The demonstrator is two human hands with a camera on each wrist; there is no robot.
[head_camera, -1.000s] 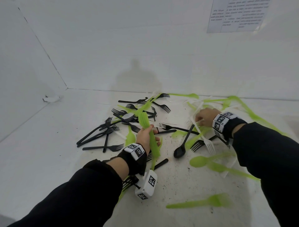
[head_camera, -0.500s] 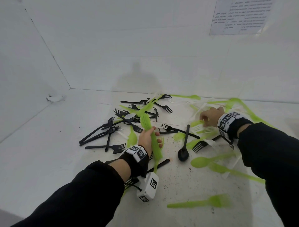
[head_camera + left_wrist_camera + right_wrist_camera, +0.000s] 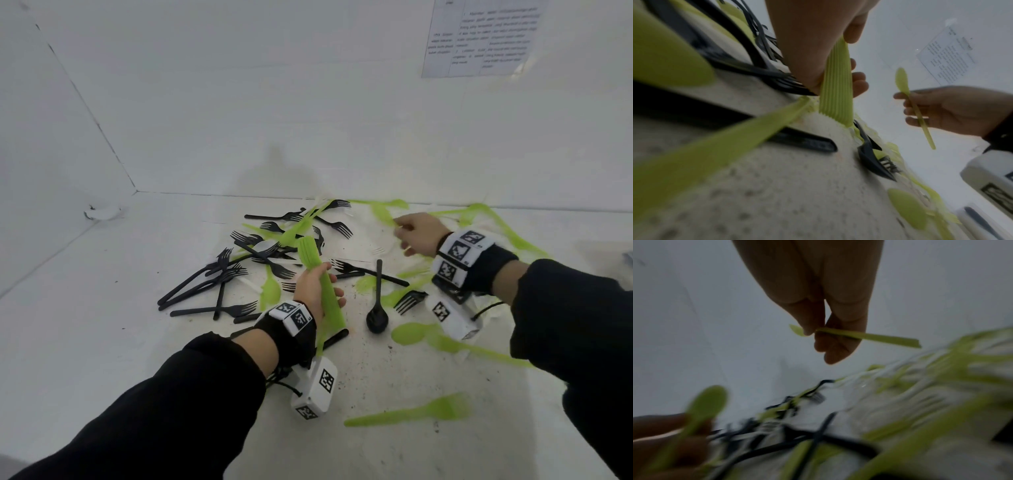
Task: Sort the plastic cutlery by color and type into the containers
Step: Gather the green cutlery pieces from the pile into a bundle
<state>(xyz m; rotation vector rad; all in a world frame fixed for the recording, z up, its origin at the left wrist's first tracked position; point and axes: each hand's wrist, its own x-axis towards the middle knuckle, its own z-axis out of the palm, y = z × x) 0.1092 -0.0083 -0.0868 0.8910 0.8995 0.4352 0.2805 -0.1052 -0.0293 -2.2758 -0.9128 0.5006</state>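
Two hands are at work over a scatter of plastic cutlery. Just left of centre in the head view, the left hand (image 3: 313,291) has its fingers curled round a stack of green spoons (image 3: 320,281) nested together, the bowls pointing up and away and the handles running down past the palm; the left wrist view shows the ribbed edge of that stack (image 3: 835,84) between thumb and fingers, with its lower end close above the speckled white surface (image 3: 376,377). At right of centre, the right hand (image 3: 416,233) is lifted off the surface and pinches a single green spoon (image 3: 914,107) by the handle, thumb against fingers, bowl uppermost. In the right wrist view its handle (image 3: 867,336) juts out to the right of the fingertips.

Between the two hands a black spoon (image 3: 377,308) lies with its bowl toward the camera, a black fork (image 3: 409,301) just to its right. Left of the left hand lies a tangle of black forks (image 3: 219,281), crossed by green pieces. Below the right wrist a green spoon (image 3: 414,334) lies flat, and a green fork (image 3: 421,413) lies alone in the lower right. More green cutlery (image 3: 507,233) trails along the back wall at right. A printed sheet (image 3: 479,37) is stuck to the wall in the upper right.
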